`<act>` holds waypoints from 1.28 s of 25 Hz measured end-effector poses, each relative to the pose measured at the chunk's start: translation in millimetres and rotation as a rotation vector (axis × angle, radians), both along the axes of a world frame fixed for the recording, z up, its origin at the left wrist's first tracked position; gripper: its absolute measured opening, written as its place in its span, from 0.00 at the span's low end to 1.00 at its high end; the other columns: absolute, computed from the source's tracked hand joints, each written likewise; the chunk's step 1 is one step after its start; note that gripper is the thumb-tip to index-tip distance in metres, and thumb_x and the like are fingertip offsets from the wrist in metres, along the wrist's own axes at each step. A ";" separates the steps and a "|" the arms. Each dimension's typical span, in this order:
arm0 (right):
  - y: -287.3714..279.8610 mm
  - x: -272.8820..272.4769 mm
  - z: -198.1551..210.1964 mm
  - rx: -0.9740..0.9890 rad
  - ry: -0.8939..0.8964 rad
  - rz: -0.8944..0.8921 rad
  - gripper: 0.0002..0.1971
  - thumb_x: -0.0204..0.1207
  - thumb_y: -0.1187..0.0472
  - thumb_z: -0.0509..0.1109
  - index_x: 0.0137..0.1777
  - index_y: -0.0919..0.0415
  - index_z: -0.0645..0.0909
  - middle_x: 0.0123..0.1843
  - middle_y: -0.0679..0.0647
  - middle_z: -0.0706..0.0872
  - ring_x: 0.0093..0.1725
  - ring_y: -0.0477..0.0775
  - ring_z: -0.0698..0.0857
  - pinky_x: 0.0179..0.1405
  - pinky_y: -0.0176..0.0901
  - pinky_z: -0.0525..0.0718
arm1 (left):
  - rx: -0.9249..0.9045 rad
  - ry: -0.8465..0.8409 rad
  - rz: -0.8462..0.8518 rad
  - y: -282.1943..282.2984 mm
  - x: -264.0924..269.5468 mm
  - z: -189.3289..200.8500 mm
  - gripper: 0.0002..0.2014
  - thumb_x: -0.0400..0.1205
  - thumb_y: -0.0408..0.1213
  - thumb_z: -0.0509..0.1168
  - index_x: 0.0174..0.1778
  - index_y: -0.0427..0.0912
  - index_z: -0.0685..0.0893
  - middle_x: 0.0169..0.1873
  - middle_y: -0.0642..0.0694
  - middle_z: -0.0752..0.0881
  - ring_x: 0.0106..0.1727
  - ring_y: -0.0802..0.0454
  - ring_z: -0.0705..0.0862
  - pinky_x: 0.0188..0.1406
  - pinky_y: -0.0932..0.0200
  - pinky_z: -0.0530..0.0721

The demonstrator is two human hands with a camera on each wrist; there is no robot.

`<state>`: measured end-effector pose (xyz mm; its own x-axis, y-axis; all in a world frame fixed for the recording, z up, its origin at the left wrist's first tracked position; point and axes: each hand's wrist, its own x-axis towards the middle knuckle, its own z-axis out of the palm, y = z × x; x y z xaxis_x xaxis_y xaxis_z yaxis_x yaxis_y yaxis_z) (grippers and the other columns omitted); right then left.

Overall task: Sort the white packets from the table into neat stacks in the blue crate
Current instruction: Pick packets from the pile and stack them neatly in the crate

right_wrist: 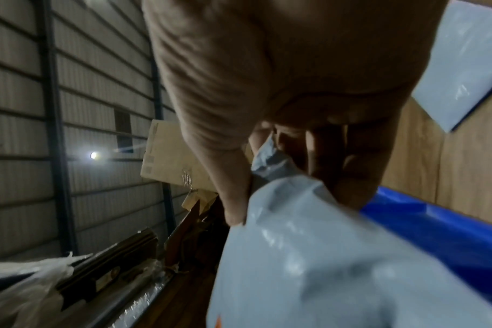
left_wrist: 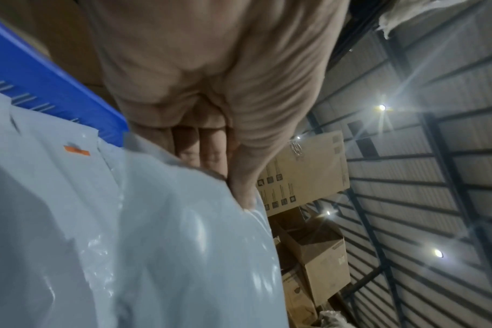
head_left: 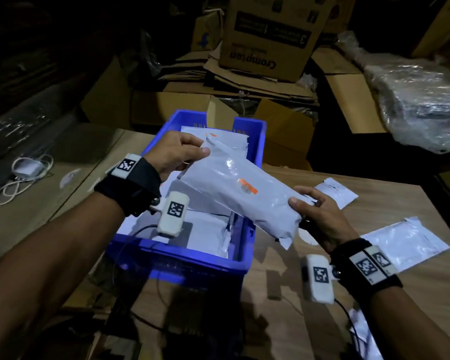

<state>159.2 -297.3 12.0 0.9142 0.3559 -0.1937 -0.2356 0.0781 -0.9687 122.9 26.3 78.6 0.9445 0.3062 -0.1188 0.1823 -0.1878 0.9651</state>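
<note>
holding a white packet [head_left: 240,193] over the blue crate [head_left: 255,141]
pinched at both ends by left hand [head_left: 178,154] and right hand [head_left: 320,214], likely to keep it flat for stacking; more packets [head_left: 405,245] waiting on counter [head_left: 387,203].

white packet [head_left: 240,189] with orange label [head_left: 247,185], blue crate [head_left: 255,141], brown cardboard boxes [head_left: 268,35], wood-grain table [head_left: 390,211]

Dim overall; small ceiling lamps [left_wrist: 381,107] flare into starbursts, wrist views motion-blurred, head view's corners dark.

Left hand [left_wrist: 211,93] pinches the white packet [left_wrist: 169,255] beside the blue crate [left_wrist: 42,75].
</note>
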 end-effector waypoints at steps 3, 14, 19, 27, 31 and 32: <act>19.1 -6.5 0.6 0.092 0.018 -0.015 0.40 0.51 0.54 0.88 0.67 0.49 0.79 0.50 0.59 0.89 0.47 0.58 0.89 0.47 0.56 0.90 | -0.102 -0.043 0.088 19.0 -5.4 -6.8 0.04 0.77 0.31 0.74 0.43 0.39 0.85 0.28 0.46 0.78 0.24 0.58 0.73 0.26 0.66 0.73; 99.9 27.4 34.7 -0.047 -0.054 -0.246 0.28 0.76 0.65 0.77 0.73 0.58 0.70 0.53 0.52 0.82 0.36 0.49 0.85 0.22 0.37 0.80 | 0.020 -0.034 0.080 74.0 18.7 -26.8 0.03 0.84 0.36 0.64 0.46 0.42 0.82 0.32 0.49 0.79 0.31 0.57 0.75 0.35 0.65 0.80; 159.6 105.3 57.8 -0.178 -0.076 -0.240 0.22 0.77 0.66 0.75 0.67 0.60 0.71 0.37 0.54 0.79 0.25 0.47 0.77 0.21 0.34 0.72 | 0.543 0.067 0.026 96.1 73.1 -21.9 0.18 0.78 0.46 0.65 0.59 0.39 0.81 0.54 0.38 0.85 0.51 0.42 0.82 0.54 0.49 0.80; 227.6 200.8 40.7 -0.455 -0.120 -0.107 0.07 0.77 0.71 0.71 0.45 0.63 0.74 0.28 0.59 0.76 0.24 0.54 0.74 0.29 0.48 0.74 | 0.778 0.253 -0.178 98.4 152.1 -46.2 0.27 0.69 0.55 0.55 0.55 0.38 0.78 0.58 0.35 0.83 0.59 0.36 0.80 0.54 0.51 0.78; 236.3 220.0 14.7 -0.610 -0.108 -0.071 0.14 0.80 0.62 0.71 0.62 0.59 0.73 0.42 0.61 0.83 0.41 0.60 0.83 0.41 0.49 0.81 | 0.776 0.327 -0.208 97.8 177.8 -68.5 0.29 0.74 0.55 0.53 0.58 0.32 0.77 0.60 0.32 0.81 0.63 0.34 0.79 0.60 0.46 0.77; 237.5 222.0 9.2 -0.660 -0.117 -0.070 0.17 0.79 0.59 0.71 0.65 0.60 0.73 0.47 0.63 0.86 0.46 0.62 0.86 0.46 0.52 0.85 | 0.791 0.337 -0.206 99.3 182.7 -74.7 0.30 0.75 0.55 0.53 0.59 0.31 0.76 0.61 0.30 0.80 0.65 0.34 0.78 0.61 0.46 0.76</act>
